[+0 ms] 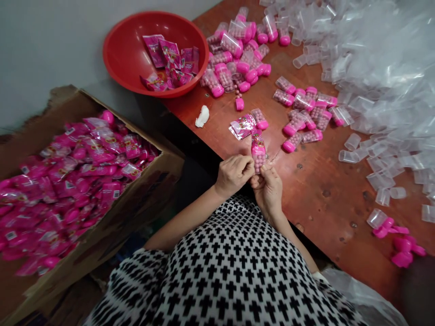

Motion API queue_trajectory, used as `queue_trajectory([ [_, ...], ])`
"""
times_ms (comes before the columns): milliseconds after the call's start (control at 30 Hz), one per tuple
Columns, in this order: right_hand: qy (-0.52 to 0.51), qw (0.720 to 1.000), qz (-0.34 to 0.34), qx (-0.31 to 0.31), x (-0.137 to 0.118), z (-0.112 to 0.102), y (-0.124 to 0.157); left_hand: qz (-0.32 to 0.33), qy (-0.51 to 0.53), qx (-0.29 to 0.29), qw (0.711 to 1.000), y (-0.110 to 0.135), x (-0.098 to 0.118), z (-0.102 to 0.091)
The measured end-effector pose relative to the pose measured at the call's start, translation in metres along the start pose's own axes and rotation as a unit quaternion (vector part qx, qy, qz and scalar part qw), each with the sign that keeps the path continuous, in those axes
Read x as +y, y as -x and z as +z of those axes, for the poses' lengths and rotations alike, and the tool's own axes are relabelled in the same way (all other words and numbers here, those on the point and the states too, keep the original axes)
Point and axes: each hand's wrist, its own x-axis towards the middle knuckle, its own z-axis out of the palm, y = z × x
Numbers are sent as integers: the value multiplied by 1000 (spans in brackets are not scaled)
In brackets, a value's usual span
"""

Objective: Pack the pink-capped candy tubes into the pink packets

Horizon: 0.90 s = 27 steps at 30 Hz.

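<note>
Over the table edge, a pink printed candy packet [258,147] stands with its clear part, full of pink balls, towards me. My right hand [269,186] pinches its near end between thumb and fingers. My left hand [234,175] is closed at the packet's near left corner, fingertips pressed together; the exact grip is partly hidden. Just beyond lie flat pink sachets [243,126] and a clear tube of pink balls [259,118] with a pink cap.
A red bowl [122,59] holds several pink sachets. Filled tubes [306,113] lie in groups on the brown table [326,181]. Empty clear tubes [377,68] are heaped at right, near loose pink caps [404,249]. A cardboard box [136,199] of finished-looking pink packets [81,176] stands left.
</note>
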Motion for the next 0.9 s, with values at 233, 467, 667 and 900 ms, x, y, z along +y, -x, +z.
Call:
queue_trajectory([
  [233, 63, 997, -39, -9, 3, -3, 0, -369, 388, 23, 844, -1, 1, 6],
  [467, 140, 987, -72, -18, 5, -7, -1, -464, 541, -2, 702, -17, 11, 9],
  [667, 101, 993, -59, -2, 8, 0, 1, -490, 542, -1, 683, -12, 23, 10],
  [900, 25, 997, 26, -61, -5, 19, -24, -473, 559, 32, 681, -22, 17, 6],
])
